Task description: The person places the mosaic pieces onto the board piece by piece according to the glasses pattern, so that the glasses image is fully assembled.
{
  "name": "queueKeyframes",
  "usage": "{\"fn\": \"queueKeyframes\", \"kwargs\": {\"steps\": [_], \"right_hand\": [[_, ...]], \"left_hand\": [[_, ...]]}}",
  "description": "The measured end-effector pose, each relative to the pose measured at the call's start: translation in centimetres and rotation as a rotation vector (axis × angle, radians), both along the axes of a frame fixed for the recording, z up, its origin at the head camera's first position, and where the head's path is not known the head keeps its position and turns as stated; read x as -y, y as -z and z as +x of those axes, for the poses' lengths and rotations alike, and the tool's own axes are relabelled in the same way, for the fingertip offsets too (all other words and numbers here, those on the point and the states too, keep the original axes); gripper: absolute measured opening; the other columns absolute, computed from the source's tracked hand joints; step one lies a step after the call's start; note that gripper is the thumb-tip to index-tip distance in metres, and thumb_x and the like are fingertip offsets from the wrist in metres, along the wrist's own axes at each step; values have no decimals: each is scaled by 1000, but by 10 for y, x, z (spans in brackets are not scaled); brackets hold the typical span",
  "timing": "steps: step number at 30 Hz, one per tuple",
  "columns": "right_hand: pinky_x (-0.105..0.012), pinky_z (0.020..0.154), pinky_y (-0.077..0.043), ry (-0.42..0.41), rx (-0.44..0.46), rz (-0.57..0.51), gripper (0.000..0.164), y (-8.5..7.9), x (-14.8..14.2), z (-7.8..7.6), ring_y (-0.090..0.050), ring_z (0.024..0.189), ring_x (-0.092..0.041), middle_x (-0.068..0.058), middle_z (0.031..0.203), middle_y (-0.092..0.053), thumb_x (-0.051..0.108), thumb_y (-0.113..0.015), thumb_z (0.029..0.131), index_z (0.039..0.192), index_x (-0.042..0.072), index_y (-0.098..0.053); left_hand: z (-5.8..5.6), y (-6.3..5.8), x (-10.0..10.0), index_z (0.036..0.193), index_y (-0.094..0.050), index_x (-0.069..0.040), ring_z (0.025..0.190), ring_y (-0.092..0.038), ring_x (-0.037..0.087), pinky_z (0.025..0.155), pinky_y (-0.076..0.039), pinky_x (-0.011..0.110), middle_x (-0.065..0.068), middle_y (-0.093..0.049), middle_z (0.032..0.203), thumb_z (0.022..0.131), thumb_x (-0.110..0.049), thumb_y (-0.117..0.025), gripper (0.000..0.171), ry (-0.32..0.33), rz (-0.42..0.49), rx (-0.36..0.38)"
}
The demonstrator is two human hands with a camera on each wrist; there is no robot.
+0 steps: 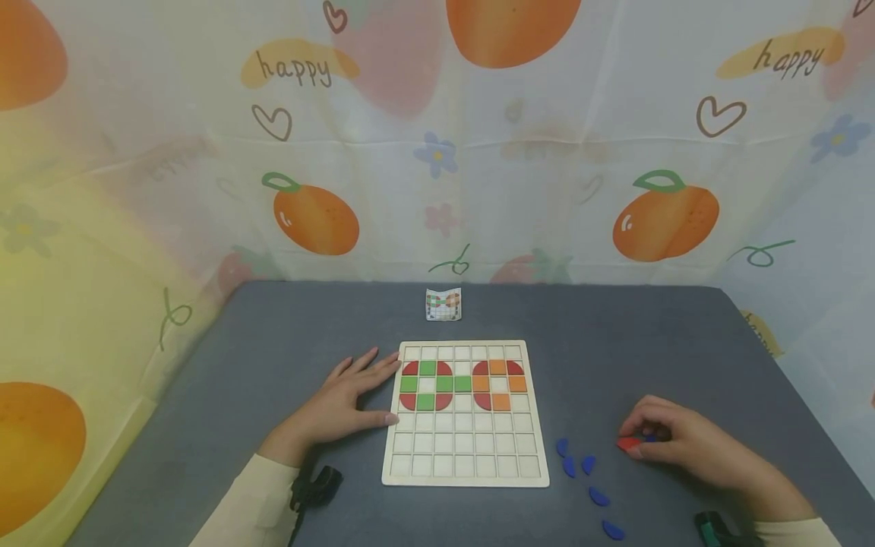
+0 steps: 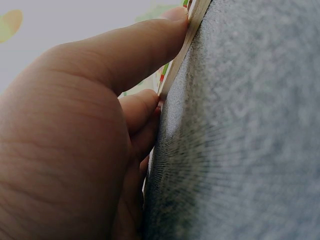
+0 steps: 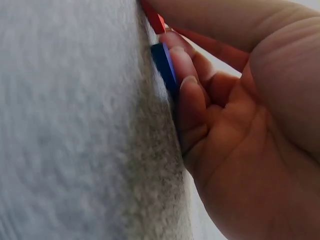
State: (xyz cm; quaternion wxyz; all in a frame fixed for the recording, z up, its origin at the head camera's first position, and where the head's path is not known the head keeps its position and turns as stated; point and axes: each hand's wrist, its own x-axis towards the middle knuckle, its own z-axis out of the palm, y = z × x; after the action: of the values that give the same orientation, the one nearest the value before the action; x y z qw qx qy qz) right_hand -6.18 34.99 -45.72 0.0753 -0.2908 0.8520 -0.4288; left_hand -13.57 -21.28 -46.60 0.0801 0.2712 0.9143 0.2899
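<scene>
My left hand [image 1: 335,406] rests spread at the left side of a pale gridded board [image 1: 463,465], thumb and fingertips right at its edge. On the board lie green square tiles [image 1: 444,384], orange square tiles [image 1: 499,368] and red rounded-corner tiles [image 1: 444,401], arranged as two ring shapes joined by a green tile. Right of the board, my right hand [image 1: 690,441] pinches a red tile [image 1: 628,443] between thumb and fingers, close over the table. A blue piece [image 3: 165,65] stands by its other fingertips in the right wrist view.
Several blue half-moon pieces [image 1: 598,497] lie on the grey table [image 1: 273,334] between the board and my right hand. Behind the board is a small pattern card [image 1: 443,305]. A printed cloth [image 1: 383,152] hangs along the table's back and sides.
</scene>
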Motion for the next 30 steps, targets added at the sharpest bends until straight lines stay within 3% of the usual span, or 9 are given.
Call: {"fn": "queueKeyframes", "kwargs": {"steps": [9,16,21,26,30], "right_hand": [[-31,65,-52,104,180,-17,11,-3,10,2,-62,79,-16,3,95,-70,9,-79,102,108,16,-74],[-24,78,-56,181,46,9,17,-6,17,0,-68,98,-8,3,110,-76,6,-78,101,117,13,-81],[-26,75,-57,237,90,-20,14,-10,24,-2,-71,91,-10,0,107,-76,8,-78,102,115,12,-79],[-26,77,-59,272,45,-8,20,-11,32,-5,-72,95,-8,-1,112,-77,8,-78,102,122,10,-81],[-29,75,-60,267,127,-32,12,-13,36,-7,-73,89,-11,-3,105,-76,7,-76,103,115,5,-79]], "left_hand": [[0,0,-1,171,-41,-23,165,-14,36,125,-4,68,-5,-35,174,92,-61,-81,96,-1,-7,6],[0,1,-1,171,-41,-23,165,-15,36,125,-4,67,-5,-35,174,92,-62,-81,96,1,-11,2],[-1,1,0,171,-41,-22,164,-14,37,125,-3,68,-5,-35,174,93,-61,-81,95,3,-4,0],[-1,1,0,171,-41,-21,164,-15,38,125,-3,69,-4,-36,174,94,-60,-81,95,2,0,-2],[-1,1,0,171,-40,-23,165,-14,35,125,-3,67,-6,-34,174,93,-61,-81,96,-1,-5,10]]}}
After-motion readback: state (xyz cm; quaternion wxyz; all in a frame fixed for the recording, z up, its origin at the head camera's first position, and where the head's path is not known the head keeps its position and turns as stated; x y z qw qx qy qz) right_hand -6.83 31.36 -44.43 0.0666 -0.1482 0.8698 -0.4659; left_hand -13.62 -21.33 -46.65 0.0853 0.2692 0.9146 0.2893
